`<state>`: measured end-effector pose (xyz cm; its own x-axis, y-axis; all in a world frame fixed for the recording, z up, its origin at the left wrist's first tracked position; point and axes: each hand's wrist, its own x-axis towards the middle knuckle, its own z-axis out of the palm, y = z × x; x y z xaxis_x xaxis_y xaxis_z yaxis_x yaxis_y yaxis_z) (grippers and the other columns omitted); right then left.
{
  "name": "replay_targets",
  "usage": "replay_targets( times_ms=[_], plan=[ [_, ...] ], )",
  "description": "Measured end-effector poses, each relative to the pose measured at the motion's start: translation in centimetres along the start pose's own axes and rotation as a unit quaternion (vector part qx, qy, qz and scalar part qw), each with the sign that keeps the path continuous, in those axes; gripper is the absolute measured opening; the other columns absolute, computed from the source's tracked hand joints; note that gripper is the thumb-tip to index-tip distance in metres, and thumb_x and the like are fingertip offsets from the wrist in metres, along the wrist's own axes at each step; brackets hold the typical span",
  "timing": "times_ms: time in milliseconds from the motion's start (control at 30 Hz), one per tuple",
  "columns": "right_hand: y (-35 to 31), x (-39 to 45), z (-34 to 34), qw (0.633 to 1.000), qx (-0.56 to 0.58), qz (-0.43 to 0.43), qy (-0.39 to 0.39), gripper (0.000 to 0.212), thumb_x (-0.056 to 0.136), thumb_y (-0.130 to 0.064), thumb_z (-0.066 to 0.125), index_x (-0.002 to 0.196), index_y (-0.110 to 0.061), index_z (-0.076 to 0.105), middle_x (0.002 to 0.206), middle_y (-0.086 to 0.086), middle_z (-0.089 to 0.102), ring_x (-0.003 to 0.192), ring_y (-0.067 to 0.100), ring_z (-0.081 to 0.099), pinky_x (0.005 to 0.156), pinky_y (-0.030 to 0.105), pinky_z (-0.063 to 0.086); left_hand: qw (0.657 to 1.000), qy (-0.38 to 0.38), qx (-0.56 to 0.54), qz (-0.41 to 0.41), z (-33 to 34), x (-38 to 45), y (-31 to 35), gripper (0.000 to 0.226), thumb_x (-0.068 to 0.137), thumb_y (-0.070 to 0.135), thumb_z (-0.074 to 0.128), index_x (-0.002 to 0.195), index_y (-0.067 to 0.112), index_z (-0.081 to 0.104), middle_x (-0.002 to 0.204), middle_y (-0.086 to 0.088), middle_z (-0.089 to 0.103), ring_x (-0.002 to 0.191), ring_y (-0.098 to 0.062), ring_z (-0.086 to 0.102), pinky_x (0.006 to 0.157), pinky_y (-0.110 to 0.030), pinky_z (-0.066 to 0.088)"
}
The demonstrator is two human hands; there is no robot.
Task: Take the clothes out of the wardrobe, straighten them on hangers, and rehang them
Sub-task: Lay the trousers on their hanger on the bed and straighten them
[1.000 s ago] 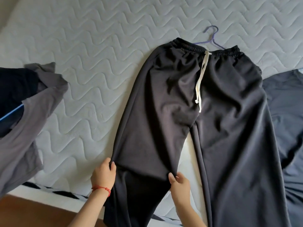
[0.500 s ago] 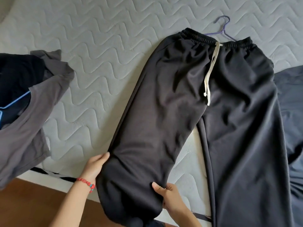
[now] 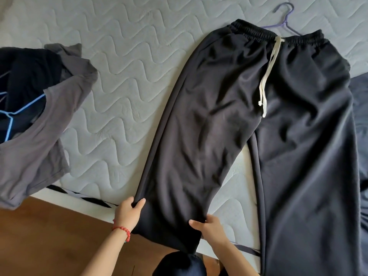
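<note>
Black wide-leg trousers (image 3: 249,116) with a white drawstring (image 3: 268,76) lie flat on a quilted grey mattress (image 3: 129,56). A purple hanger (image 3: 286,20) pokes out from under their waistband at the top. My left hand (image 3: 129,212), with a red bead bracelet on the wrist, pinches the outer edge of the left trouser leg near the mattress edge. My right hand (image 3: 209,229) grips the inner edge of the same leg. The leg is stretched flat between both hands and its hem hangs over the bed edge.
A grey T-shirt (image 3: 39,136) on a blue hanger (image 3: 12,116), with a dark garment inside it, lies at the left. Another dark blue garment (image 3: 360,116) lies at the right edge. Wooden floor (image 3: 49,236) shows below the mattress edge.
Both hands slid down the left trouser leg toward the hem and pulled it straighter. The bunched fabric between them has flattened. The view shifted left and down.
</note>
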<state>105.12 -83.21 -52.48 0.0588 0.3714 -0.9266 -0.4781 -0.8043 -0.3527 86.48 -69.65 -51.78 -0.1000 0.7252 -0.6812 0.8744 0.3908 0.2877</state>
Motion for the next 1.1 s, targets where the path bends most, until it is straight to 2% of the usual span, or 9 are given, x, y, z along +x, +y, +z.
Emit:
replay_targets(
  times_ms=[100, 200, 333, 400, 500, 700, 867, 1000, 1100],
  plan=[
    [0.3, -0.1, -0.2, 0.999, -0.020, 0.021, -0.025, 0.006, 0.086, -0.003, 0.060, 0.089, -0.006, 0.064, 0.084, 0.008, 0.066, 0.073, 0.019, 0.065, 0.064, 0.031, 0.055, 0.992, -0.064, -0.111, -0.012, -1.2, -0.1, -0.9, 0.051, 0.075, 0.048, 0.061, 0.071, -0.003, 0.062, 0.070, -0.011, 0.065, 0.071, -0.024, 0.060, 0.067, -0.035, 0.044],
    [0.5, -0.4, -0.6, 0.999, -0.003, 0.022, -0.038, 0.005, 0.087, -0.007, 0.060, 0.089, -0.005, 0.064, 0.079, 0.008, 0.070, 0.069, 0.023, 0.068, 0.066, 0.042, 0.058, 0.996, -0.035, -0.077, -0.020, -2.5, 0.4, -1.8, 0.041, 0.088, 0.029, 0.057, 0.055, 0.006, 0.048, 0.056, -0.006, 0.052, 0.061, -0.023, 0.050, 0.059, -0.032, 0.033],
    [1.0, -0.6, -1.9, 0.992, -0.111, -0.023, 0.053, 0.022, 0.089, -0.008, 0.055, 0.069, -0.013, 0.062, 0.047, -0.005, 0.064, 0.049, 0.017, 0.066, 0.065, 0.035, 0.056, 0.989, 0.042, 0.132, 0.046, -1.8, -0.1, -1.5, 0.018, 0.087, 0.021, 0.057, 0.076, 0.007, 0.054, 0.076, -0.014, 0.060, 0.083, -0.038, 0.058, 0.066, -0.037, 0.041],
    [0.8, -0.9, -3.2, 0.982, -0.147, -0.056, 0.104, 0.023, 0.089, -0.011, 0.054, 0.069, -0.020, 0.060, 0.051, -0.006, 0.064, 0.054, 0.015, 0.065, 0.063, 0.029, 0.054, 0.976, 0.100, 0.168, 0.091, -0.3, -1.4, -0.3, 0.025, 0.081, 0.015, 0.064, 0.104, 0.005, 0.060, 0.101, -0.019, 0.061, 0.097, -0.040, 0.056, 0.079, -0.046, 0.047],
    [-0.4, -2.3, -6.3, 0.968, -0.147, -0.119, 0.166, 0.017, 0.091, -0.013, 0.051, 0.080, -0.023, 0.059, 0.065, -0.006, 0.067, 0.058, 0.010, 0.064, 0.057, 0.017, 0.049, 0.952, 0.160, 0.144, 0.217, 3.2, -4.5, 3.1, 0.032, 0.076, 0.016, 0.062, 0.106, 0.004, 0.060, 0.104, -0.019, 0.060, 0.097, -0.038, 0.057, 0.082, -0.044, 0.046],
    [-2.1, -5.5, -16.6, 0.894, -0.139, -0.187, 0.383, 0.019, 0.086, -0.007, 0.054, 0.097, -0.013, 0.069, 0.090, 0.007, 0.070, 0.083, 0.021, 0.062, 0.071, 0.016, 0.044, 0.955, -0.070, 0.025, 0.286, 14.3, -10.9, 10.8, 0.052, 0.078, 0.042, 0.037, 0.108, 0.007, 0.061, 0.108, -0.011, 0.059, 0.105, -0.028, 0.056, 0.090, -0.027, 0.038],
    [-1.0, -6.4, -24.6, 0.796, -0.141, -0.208, 0.550, 0.037, 0.083, -0.004, 0.055, 0.120, -0.001, 0.055, 0.131, 0.022, 0.047, 0.125, 0.034, 0.040, 0.103, 0.037, 0.029, 0.985, -0.120, -0.089, 0.088, 20.4, -13.0, 16.6, 0.034, 0.085, 0.027, 0.060, 0.113, 0.009, 0.054, 0.108, -0.008, 0.055, 0.106, -0.027, 0.055, 0.092, -0.033, 0.043],
    [0.5, -7.0, -27.8, 0.828, -0.068, -0.114, 0.545, 0.050, 0.086, -0.006, 0.055, 0.133, -0.005, 0.041, 0.137, 0.021, 0.042, 0.129, 0.033, 0.037, 0.103, 0.044, 0.029, 0.967, -0.234, -0.089, 0.044, 22.6, -14.3, 18.7, 0.026, 0.087, 0.034, 0.056, 0.097, 0.009, 0.057, 0.096, -0.004, 0.059, 0.106, -0.030, 0.056, 0.089, -0.032, 0.041],
    [1.7, -7.1, -28.0, 0.874, -0.027, -0.046, 0.483, 0.042, 0.090, -0.016, 0.054, 0.129, -0.005, 0.044, 0.124, 0.024, 0.055, 0.116, 0.040, 0.049, 0.093, 0.040, 0.036, 0.976, -0.208, -0.031, 0.057, 23.1, -14.8, 18.2, 0.027, 0.091, 0.033, 0.050, 0.089, 0.006, 0.056, 0.105, -0.015, 0.062, 0.103, -0.033, 0.055, 0.086, -0.033, 0.039]
  ],
)
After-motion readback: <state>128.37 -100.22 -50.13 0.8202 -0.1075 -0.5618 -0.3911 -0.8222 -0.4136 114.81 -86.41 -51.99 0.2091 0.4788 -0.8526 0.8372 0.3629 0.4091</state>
